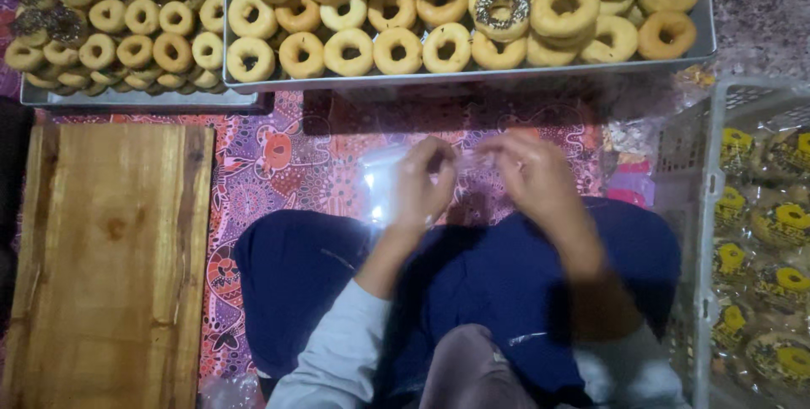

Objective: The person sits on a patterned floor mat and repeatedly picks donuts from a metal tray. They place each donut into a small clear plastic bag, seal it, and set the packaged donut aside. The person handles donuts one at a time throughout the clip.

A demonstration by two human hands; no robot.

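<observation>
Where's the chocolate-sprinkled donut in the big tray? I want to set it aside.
Head view, upper right of centre: the sprinkled donut sits in the large metal tray, among plain donuts.

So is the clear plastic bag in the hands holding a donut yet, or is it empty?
Empty, as far as shows: the clear plastic bag between the left hand and right hand looks flat and see-through, though motion blur hides detail.
</observation>
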